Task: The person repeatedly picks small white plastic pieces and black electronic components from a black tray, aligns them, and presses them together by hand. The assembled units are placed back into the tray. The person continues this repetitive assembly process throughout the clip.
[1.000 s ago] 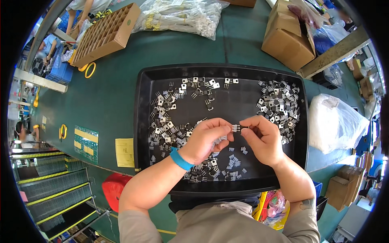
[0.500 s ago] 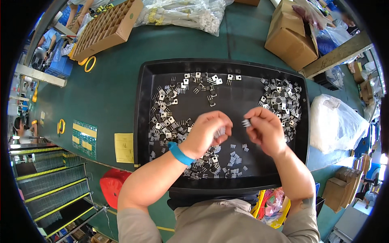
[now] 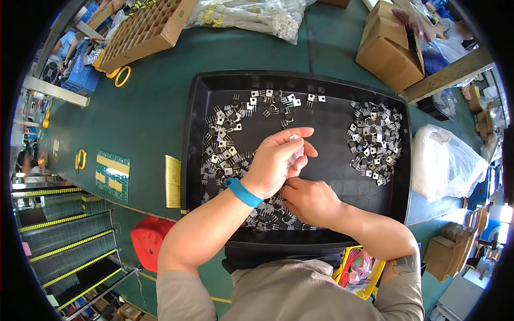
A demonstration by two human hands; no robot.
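Both my hands are over a black tray (image 3: 348, 224) of small electronic parts. My left hand (image 3: 270, 163), with a blue band (image 3: 243, 193) at the wrist, is palm up, its fingers curled round small whitish pieces (image 3: 295, 152). Just below it, my right hand (image 3: 313, 200) is closed, fingertips bent down and hidden; whatever they pinch cannot be seen. Three-legged transistors with metal tabs lie in a left heap (image 3: 222, 139), a right heap (image 3: 375, 139) and a loose row (image 3: 276, 96) along the far side. More parts (image 3: 265, 216) lie beneath my hands, partly covered.
A yellow card (image 3: 172, 182) touches the tray's left side, with a green circuit board (image 3: 112, 176) farther left. Behind stand a divided carton (image 3: 147, 35), a bag of white connectors (image 3: 251, 16) and a cardboard box (image 3: 390, 48). A white plastic bag (image 3: 447, 160) lies right.
My right hand has moved left and down, from apart to just under my left hand. The pale pronged piece it pinched is out of sight. The yellow card shows narrower beside the tray.
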